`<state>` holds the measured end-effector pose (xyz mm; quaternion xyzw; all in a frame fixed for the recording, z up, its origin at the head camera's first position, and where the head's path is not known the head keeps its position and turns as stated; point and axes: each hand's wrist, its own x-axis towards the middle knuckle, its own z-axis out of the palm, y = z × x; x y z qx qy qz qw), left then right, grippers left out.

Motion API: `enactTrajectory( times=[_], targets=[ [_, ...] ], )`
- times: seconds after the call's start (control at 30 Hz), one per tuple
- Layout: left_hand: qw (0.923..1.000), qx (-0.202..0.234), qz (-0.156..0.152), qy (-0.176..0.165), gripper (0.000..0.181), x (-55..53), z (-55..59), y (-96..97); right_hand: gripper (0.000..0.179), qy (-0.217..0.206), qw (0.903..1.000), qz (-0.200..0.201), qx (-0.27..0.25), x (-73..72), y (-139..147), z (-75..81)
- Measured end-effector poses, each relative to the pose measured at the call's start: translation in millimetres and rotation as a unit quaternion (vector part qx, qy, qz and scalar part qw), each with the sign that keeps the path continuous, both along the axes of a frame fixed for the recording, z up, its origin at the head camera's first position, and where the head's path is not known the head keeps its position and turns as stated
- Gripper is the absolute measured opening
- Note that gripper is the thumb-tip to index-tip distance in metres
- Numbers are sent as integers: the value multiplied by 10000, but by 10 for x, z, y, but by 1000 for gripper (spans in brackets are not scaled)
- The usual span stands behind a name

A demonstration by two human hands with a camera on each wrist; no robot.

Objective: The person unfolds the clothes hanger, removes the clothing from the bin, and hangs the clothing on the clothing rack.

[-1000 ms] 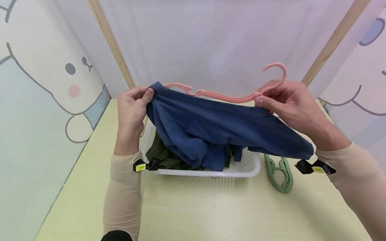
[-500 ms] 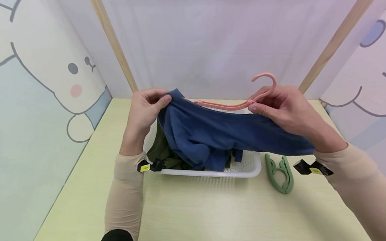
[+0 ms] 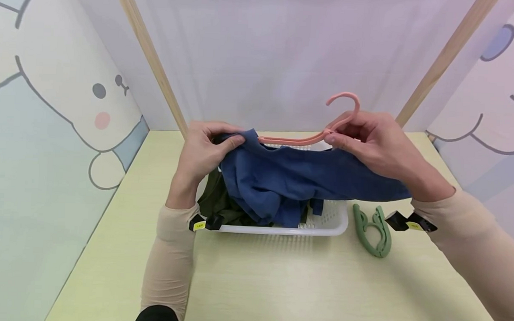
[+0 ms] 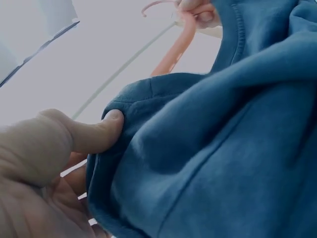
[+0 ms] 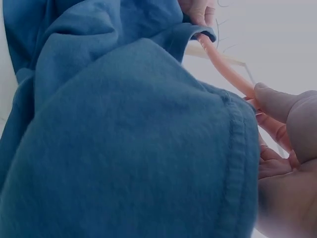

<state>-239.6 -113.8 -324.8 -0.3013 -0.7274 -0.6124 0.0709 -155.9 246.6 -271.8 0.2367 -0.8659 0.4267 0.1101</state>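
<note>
A blue garment (image 3: pixel 286 173) hangs stretched between both hands, above the basket. My left hand (image 3: pixel 208 147) pinches its upper left edge between thumb and fingers; the thumb (image 4: pixel 114 124) lies on the cloth in the left wrist view. With thumb and fingers my right hand (image 3: pixel 368 141) grips a pink clothes hanger (image 3: pixel 298 141) at the base of its hook, which points up and curls left. The hanger's left arm runs into the garment's opening close to my left hand, and its tip is hidden by cloth. In the right wrist view the garment's seamed edge (image 5: pixel 235 148) sits right beside my right fingers.
A white plastic basket (image 3: pixel 280 231) stands under the garment, with dark green cloth (image 3: pixel 223 202) in its left part. To the right of the basket a folded green hanger (image 3: pixel 377 233) lies on the pale wooden table (image 3: pixel 269 283). Wooden posts (image 3: pixel 152 57) and printed walls stand around.
My left hand has moved right, toward the right hand, carrying the garment's edge over the hanger's left arm, whose tip is now covered. Hanger and right hand have shifted slightly left.
</note>
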Motion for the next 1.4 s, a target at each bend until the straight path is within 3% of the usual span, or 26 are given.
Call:
enactTrajectory(
  times=[0.23,0.4,0.77,0.97,1.2,1.4],
  targets=[
    [9978,-358,90,549,15,61,29,106,15,189,9998,91,-42,-22,-64,36],
    [9956,-515,284,733,14,83,43,142,14,232,9997,83,-21,-47,-98,46],
    [9949,-440,382,819,15,144,52,233,15,386,9991,100,111,-82,-165,31],
    [9943,-313,190,1005,8,197,11,415,15,588,9970,208,462,-104,-322,1],
    [9916,30,379,1233,8,238,-20,522,15,551,9975,280,350,-125,-407,-43],
    [9880,-297,234,1498,10,283,-36,639,10,555,9959,366,606,-152,-474,-105]
  ],
)
